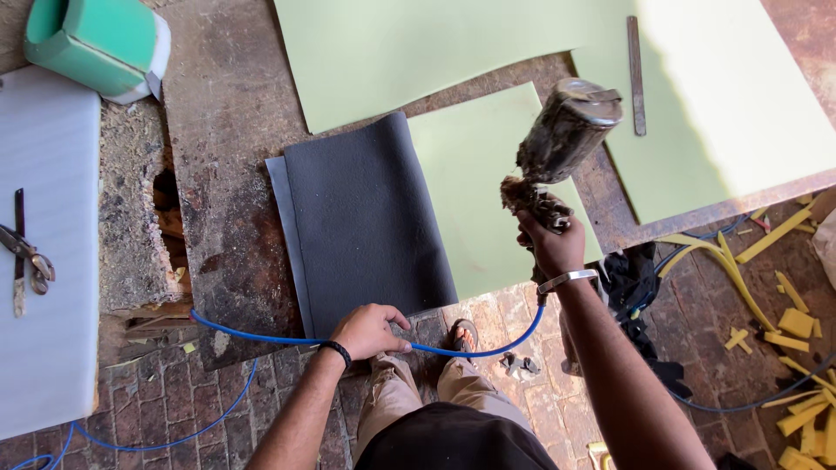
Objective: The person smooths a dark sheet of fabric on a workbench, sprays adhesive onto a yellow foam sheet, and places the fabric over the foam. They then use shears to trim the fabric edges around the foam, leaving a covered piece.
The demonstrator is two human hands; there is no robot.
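Rusty workbench over brick floor, right hand fingers clenched around spray gun, left hand fingers gripping blue hose

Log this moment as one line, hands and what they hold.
left hand: holds blue hose | right hand: grips spray gun | below: dark sheet on worktable

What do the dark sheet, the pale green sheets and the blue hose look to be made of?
The dark sheet looks like grey foam or rubbery matting: matte, finely grained, with a lighter layer showing along its left edge. The pale green sheets seem to be soft foam: smooth, flat, no shine. The blue hose, held by the left hand, looks like flexible plastic or rubber, since it curves freely. The right hand holds a grimy spray gun.
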